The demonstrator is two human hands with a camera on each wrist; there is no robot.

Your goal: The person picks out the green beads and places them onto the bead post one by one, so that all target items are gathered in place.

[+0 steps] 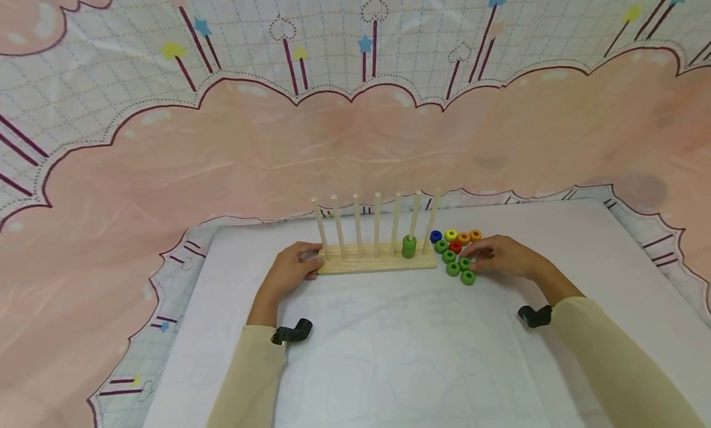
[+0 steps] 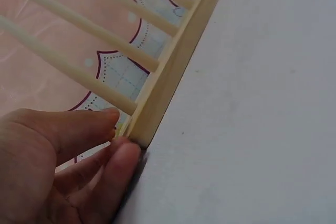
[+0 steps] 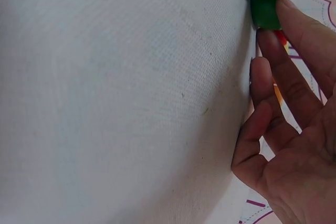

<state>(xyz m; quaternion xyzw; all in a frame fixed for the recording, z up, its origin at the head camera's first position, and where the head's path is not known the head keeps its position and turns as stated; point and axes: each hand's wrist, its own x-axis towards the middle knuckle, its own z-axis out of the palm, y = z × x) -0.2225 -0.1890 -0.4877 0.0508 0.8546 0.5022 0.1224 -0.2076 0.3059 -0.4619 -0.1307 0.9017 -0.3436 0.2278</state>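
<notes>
We see a wooden rack point(image 1: 378, 267) toward the far side of the white table point(image 1: 389, 329), its seven pegs point(image 1: 357, 227) standing in a row from left to right. A green stack point(image 1: 408, 247) sits low on the sixth peg from the left, and we cannot tell for sure how many pieces make it up.

Our left hand point(image 1: 290, 271) holds the left end of the rack in a narrow grip, the fingertips against the wood just beside the first peg. Our right hand point(image 1: 504, 257) pinches a green bead point(image 1: 465, 265) between thumb and forefinger, while its other fingers curl loosely near the table; we cannot tell how firm the pinch is.

That bead lies in the cluster just right of the rack, among four other green beads point(image 1: 452, 269). On the far side of the cluster we find a blue bead point(image 1: 436, 236) at the left, then a yellow bead point(image 1: 451, 234) and two orange beads point(image 1: 475, 235), with a red bead point(image 1: 455, 247) a little nearer. Beige sleeves point(image 1: 616, 354) cover our forearms, and behind the table we see a pink and white cloth point(image 1: 333, 144)
</notes>
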